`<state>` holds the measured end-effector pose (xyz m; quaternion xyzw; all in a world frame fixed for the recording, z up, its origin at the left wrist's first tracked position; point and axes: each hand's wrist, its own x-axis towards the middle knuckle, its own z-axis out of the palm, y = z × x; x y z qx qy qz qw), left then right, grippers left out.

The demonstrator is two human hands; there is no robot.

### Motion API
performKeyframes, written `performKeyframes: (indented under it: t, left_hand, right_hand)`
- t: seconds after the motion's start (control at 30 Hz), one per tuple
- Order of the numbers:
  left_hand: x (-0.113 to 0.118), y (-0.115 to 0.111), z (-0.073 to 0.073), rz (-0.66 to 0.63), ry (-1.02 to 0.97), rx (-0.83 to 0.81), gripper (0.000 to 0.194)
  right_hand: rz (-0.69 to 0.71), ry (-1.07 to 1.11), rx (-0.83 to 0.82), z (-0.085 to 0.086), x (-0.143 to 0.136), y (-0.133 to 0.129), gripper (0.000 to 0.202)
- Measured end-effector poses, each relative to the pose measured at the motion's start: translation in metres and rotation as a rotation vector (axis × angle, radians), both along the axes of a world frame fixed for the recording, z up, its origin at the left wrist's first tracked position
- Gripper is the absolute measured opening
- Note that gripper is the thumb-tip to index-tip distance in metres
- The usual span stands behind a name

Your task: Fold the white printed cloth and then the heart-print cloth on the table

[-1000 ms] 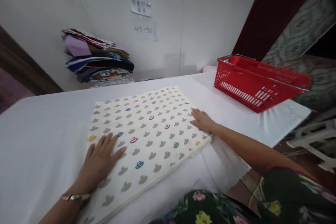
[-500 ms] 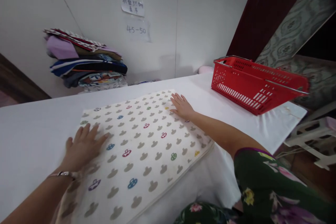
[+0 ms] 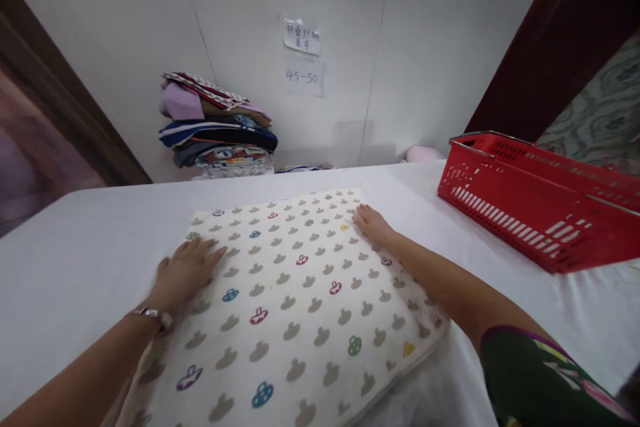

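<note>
A cream cloth [image 3: 295, 293] printed with grey and coloured mushroom shapes lies folded in layers on a table with a white cover. My left hand [image 3: 185, 275] rests flat on its left side, fingers spread, with a bracelet at the wrist. On the far right edge of the cloth lies my right hand [image 3: 374, 225], palm down and fingers stretched out. Neither hand grips the fabric. The near edge of the cloth runs out of the bottom of the view.
To the right stands a red plastic basket [image 3: 530, 203] with metal handles. A stack of folded fabrics [image 3: 217, 123] sits against the wall at the back left. Paper notes [image 3: 303, 57] are taped to the wall. The white table cover [image 3: 100, 240] spreads around the cloth.
The camera has turned left, so the scene sits further right. My right hand has slid outward to the cloth's right edge; my left hand stays on the left side.
</note>
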<state>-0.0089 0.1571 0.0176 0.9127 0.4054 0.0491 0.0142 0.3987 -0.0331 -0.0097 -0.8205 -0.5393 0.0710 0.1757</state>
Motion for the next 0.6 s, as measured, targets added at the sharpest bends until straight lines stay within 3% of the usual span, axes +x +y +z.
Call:
performKeyframes:
  t: [0.1,0.23,0.43,0.6]
  left_hand:
    - [0.013,0.015,0.009,0.018,0.036,0.021,0.04]
    - [0.035,0.037,0.015,0.126,-0.093,-0.04,0.056]
    - [0.045,0.061,-0.002,0.321,-0.109,-0.107,0.062]
    - [0.044,0.068,-0.011,0.404,-0.143,-0.108,0.064]
  right_hand:
    - [-0.154,0.053,0.063,0.003,0.017,0.019,0.043]
    - [-0.294,0.065,0.087,0.004,0.041,0.042,0.037]
    - [-0.443,0.093,0.081,0.0,0.066,0.07,0.032]
    - [-0.491,0.086,0.088,-0.004,0.075,0.09,0.036]
